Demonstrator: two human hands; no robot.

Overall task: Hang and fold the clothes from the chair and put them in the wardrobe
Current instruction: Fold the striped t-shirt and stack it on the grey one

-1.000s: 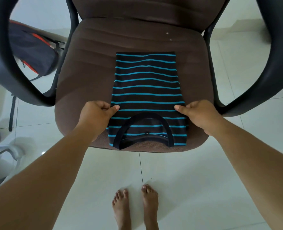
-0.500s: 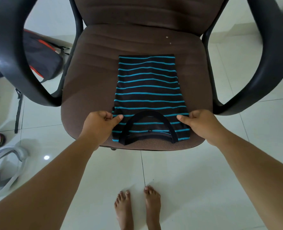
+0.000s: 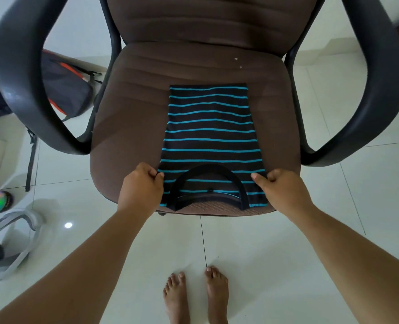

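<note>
Head view, looking down | your bare feet [image 3: 195, 298] on the tiled floor | your left hand [image 3: 141, 189] and right hand [image 3: 281, 192] each pinch a collar-end corner of the striped shirt [image 3: 211, 139], probably ready for another fold | shirt lies flat in a narrow strip on the chair seat [image 3: 128, 127] | backpack [image 3: 62, 87] beyond.

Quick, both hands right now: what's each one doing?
Left hand: pinching the left edge of the striped shirt.
Right hand: pinching the shirt's right edge.
</note>
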